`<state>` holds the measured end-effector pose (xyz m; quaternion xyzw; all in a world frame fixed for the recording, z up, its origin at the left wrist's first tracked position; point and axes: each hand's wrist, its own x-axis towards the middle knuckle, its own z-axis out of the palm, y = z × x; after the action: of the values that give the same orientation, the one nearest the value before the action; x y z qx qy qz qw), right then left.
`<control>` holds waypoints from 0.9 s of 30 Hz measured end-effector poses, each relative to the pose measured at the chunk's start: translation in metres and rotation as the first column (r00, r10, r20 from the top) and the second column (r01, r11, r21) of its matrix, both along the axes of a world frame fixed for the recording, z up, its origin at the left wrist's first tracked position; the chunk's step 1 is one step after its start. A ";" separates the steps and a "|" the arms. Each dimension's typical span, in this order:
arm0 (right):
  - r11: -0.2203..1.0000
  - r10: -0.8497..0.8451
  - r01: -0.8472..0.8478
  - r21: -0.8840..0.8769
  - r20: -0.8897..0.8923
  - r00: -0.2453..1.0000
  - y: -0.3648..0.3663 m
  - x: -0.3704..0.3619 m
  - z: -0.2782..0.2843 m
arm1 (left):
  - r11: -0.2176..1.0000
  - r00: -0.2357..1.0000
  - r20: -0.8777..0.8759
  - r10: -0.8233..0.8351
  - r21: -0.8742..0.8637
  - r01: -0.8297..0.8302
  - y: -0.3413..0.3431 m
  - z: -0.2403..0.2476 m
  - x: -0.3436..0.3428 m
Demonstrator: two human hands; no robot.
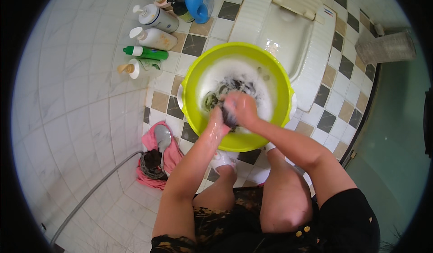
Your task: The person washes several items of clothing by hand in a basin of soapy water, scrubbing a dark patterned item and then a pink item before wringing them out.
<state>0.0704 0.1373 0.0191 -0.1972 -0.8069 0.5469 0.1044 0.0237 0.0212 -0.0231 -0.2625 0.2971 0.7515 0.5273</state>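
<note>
A yellow-green plastic basin stands on the tiled floor in front of me, filled with white suds. Both my hands are over it, gripping a wet dark cloth between them. My left hand is closed on the cloth's left side, wet with foam. My right hand, blurred by motion, is curled against the cloth from the right. More of the dark fabric lies in the foam just beyond my hands. The kind of garment cannot be made out.
Along the left wall stand several pump bottles, a green bottle and a blue jug. Pink cloth lies at the lower left with a shower head and its hose. Beyond the basin is a squat toilet.
</note>
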 end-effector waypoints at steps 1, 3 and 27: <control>0.991 0.135 -0.133 0.034 -0.068 0.989 -0.017 -0.001 0.020 | 0.954 1.000 -0.027 0.000 0.300 0.008 -0.038 -0.027 -0.011; 0.928 0.360 -0.336 0.162 -0.149 0.921 -0.028 0.002 0.055 | 0.955 0.999 0.005 0.039 0.295 -0.039 -0.047 -0.027 -0.014; 0.987 0.008 -0.046 0.155 0.237 0.971 0.007 -0.005 -0.002 | 0.989 0.967 0.236 0.093 -0.133 -0.063 0.023 0.019 0.023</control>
<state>0.0658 0.1439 0.0169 -0.2410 -0.8572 0.4549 0.0158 0.0470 0.0440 -0.0043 -0.3959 0.2667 0.7141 0.5120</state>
